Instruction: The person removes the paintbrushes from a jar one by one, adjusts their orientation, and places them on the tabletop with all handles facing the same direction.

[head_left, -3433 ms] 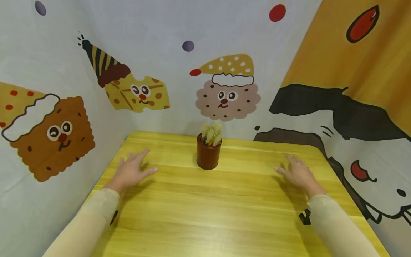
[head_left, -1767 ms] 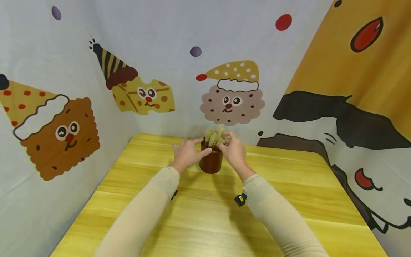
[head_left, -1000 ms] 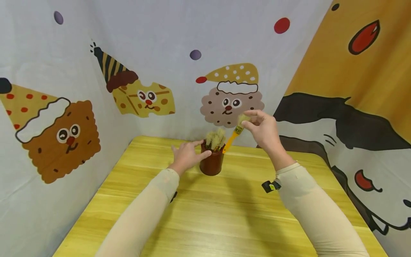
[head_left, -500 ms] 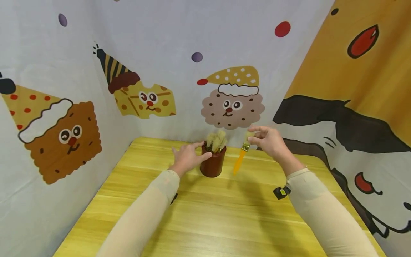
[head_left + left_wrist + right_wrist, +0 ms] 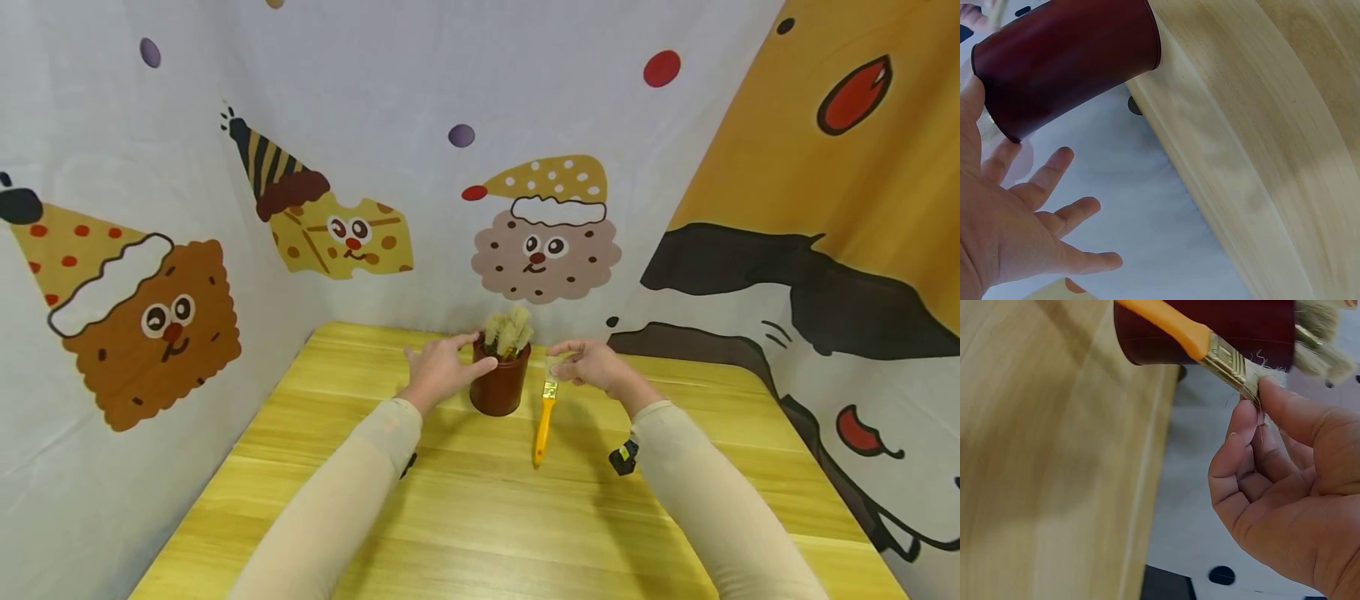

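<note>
My right hand (image 5: 596, 367) pinches a paintbrush (image 5: 545, 417) by its bristles between thumb and fingertips. Its yellow-orange handle (image 5: 1169, 324) hangs down over the table, just right of a dark red-brown cup (image 5: 497, 390). In the right wrist view the gold metal band (image 5: 1227, 360) shows beside the pinching fingers. More brushes (image 5: 508, 332) stand in the cup, pale bristles up and handles hidden inside. My left hand (image 5: 442, 371) touches the left side of the cup's rim with thumb and index finger; its other fingers spread out straight in the left wrist view.
The yellow wood-grain table (image 5: 465, 517) reaches back to a cloth wall (image 5: 360, 92) printed with cartoon biscuits and cheese. The cup stands near the table's back edge. A small black device (image 5: 624, 457) sits under the right sleeve's cuff.
Both hands have come in from the sides to the cup. The right hand has drawn a paintbrush out, carried it right, then lowered it beside the cup. The left hand stays at the rim.
</note>
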{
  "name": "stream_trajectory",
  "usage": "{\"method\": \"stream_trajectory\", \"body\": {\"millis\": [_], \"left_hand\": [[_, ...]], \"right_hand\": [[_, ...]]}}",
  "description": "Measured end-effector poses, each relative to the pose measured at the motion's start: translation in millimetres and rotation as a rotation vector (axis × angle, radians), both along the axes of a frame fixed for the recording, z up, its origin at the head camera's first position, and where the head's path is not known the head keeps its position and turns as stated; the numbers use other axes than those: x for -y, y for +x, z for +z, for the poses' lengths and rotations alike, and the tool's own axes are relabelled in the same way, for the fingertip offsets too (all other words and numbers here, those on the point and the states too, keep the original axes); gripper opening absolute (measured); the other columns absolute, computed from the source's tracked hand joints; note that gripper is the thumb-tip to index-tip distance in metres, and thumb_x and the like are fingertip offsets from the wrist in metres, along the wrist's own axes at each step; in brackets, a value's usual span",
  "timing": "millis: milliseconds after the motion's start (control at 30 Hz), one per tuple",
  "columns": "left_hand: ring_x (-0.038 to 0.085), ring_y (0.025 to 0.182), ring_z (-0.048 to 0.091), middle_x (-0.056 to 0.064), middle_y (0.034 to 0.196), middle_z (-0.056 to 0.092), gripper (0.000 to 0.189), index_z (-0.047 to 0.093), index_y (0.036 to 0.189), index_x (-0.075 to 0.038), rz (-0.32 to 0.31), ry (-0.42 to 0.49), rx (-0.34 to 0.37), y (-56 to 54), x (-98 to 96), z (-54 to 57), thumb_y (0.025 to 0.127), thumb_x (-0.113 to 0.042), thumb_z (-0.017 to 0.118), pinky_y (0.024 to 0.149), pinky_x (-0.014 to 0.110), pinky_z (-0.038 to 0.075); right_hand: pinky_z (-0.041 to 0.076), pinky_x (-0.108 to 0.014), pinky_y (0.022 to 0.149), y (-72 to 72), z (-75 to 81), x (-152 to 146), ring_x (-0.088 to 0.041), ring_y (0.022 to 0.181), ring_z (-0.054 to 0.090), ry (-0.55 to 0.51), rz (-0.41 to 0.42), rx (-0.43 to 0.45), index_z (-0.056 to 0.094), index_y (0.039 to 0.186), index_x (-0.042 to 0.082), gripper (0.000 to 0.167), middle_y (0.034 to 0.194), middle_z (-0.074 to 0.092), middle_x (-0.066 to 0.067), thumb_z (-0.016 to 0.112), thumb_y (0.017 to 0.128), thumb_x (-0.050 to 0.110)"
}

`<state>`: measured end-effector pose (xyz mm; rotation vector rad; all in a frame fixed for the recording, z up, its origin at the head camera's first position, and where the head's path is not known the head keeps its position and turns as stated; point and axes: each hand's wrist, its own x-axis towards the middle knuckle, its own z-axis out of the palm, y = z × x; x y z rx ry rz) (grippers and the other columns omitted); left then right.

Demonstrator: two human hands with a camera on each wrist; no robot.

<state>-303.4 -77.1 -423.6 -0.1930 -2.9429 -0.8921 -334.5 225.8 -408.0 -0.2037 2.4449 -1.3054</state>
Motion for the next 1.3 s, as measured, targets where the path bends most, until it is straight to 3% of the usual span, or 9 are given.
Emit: {"method": "stream_trajectory", "body": {"millis": [133,333,767,1000,1300], "left_hand": [[0.04,0.151,0.051,0.005,0.158,0.06,0.076,0.054,0.159,-0.037,0.005,-0.005,-0.003,0.1,-2.1,-0.5,0.095,-0.076,0.063,0.121,0.086,0.008],[0.04,0.151,0.05,0.005,0.157,0.061,0.074,0.054,0.158,-0.038,0.005,-0.003,0.01,2.3,-3.9,3.0,0.095,-0.075,0.064,0.122,0.085,0.008],[0.04,0.15,0.051,0.004,0.156,0.062,0.074,0.054,0.159,-0.037,-0.006,0.009,0.004,3.3,-1.4,0.7,0.095,-0.074,0.065,0.121,0.086,0.008],[0.041,0.15,0.051,0.004,0.155,0.063,0.074,0.053,0.159,-0.038,-0.004,0.023,0.013,2.7,-1.5,1.2,0.095,-0.075,0.065,0.122,0.085,0.007],[0.042,0.15,0.051,0.005,0.148,0.069,0.074,0.053,0.159,-0.038,-0.007,0.026,0.014,3.0,-0.6,2.1,0.095,-0.075,0.065,0.122,0.085,0.006]], "right_hand": [[0.047,-0.061,0.117,-6.5,-14.5,7,-0.04,0.13,0.066,0.004,0.011,0.036,0.063,0.148,0.009,0.045,0.136,0.071,-0.017,0.072,0.104,0.018],[0.046,-0.064,0.117,-10.6,-30.2,14,-0.042,0.132,0.065,0.032,0.005,0.023,0.065,0.145,0.008,0.041,0.137,0.07,-0.02,0.07,0.105,0.015],[0.059,-0.053,0.103,-10.6,-71.5,24,-0.037,0.119,0.07,0.146,0.004,-0.097,0.073,0.134,0.005,0.032,0.129,0.073,-0.021,0.074,0.102,0.012],[0.061,-0.049,0.099,-12.9,-82.4,29,-0.037,0.122,0.07,0.25,0.009,-0.155,0.076,0.129,0.006,0.028,0.13,0.074,-0.02,0.075,0.101,0.012],[0.062,-0.045,0.093,-15.9,-88.2,32,-0.035,0.118,0.072,0.255,0.013,-0.169,0.078,0.121,0.006,0.021,0.123,0.076,-0.018,0.075,0.101,0.01]]}}
